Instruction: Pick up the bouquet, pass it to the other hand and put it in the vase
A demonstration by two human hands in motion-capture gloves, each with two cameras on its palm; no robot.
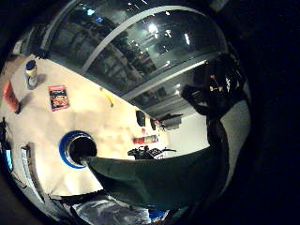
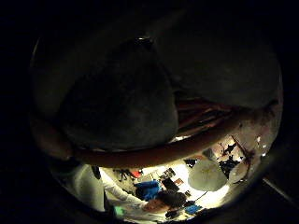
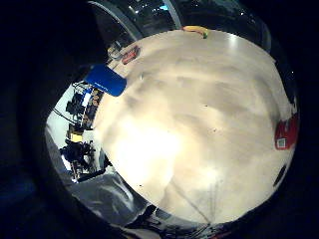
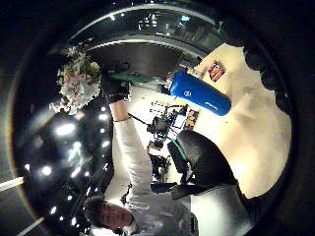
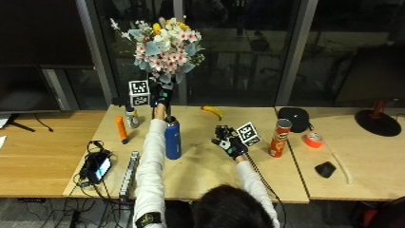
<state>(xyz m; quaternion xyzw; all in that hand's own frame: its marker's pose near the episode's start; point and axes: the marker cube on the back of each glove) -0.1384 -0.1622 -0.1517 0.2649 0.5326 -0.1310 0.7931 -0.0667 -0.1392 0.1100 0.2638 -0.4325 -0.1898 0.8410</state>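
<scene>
Bouquet (image 5: pixel 166 45) handling is the thing to judge, working outward from the person. Nearest, the right hand (image 5: pixel 231 144) is hovering just above the desk (image 5: pixel 208 175) with fingers relaxed, grasping nothing. A little further out, the blue vase (image 5: pixel 172 138), a tall bottle-like vessel with a narrow dark mouth, is standing upright on the desk beside the left forearm. Beyond it, the left hand (image 5: pixel 160 96) is reaching high, fingers curled round the gathered stems, and the blooms are sitting well above the vase, out over the far edge of the desk.

The bunch is probably light but top-heavy, with soft petals that would crush or shed if squeezed, so the stems below the blooms are the place to hold. The wrapped stem end (image 1: pixel 154 180) is pointing down toward the vase mouth in the left little finger view, which suggests lowering it straight in; the narrow opening is likely calling for careful aim.
</scene>
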